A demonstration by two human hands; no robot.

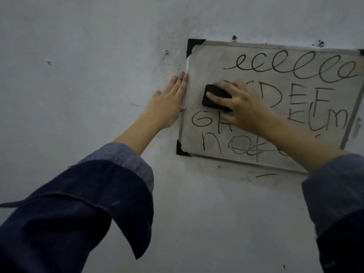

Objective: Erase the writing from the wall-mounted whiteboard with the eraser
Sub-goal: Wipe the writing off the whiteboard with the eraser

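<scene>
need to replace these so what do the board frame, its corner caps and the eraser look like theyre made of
Frame: thin silver-grey strip with a dull sheen, probably aluminium. Corner caps: matte black triangular pieces, likely moulded plastic. Eraser under the right hand: matte black block with rounded corners, probably foam or felt; the blur leaves it open.

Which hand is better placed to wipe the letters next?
Right. The right hand already grips the eraser against the whiteboard, beside the writing. The left hand lies flat at the board's left edge, holding nothing.
</scene>
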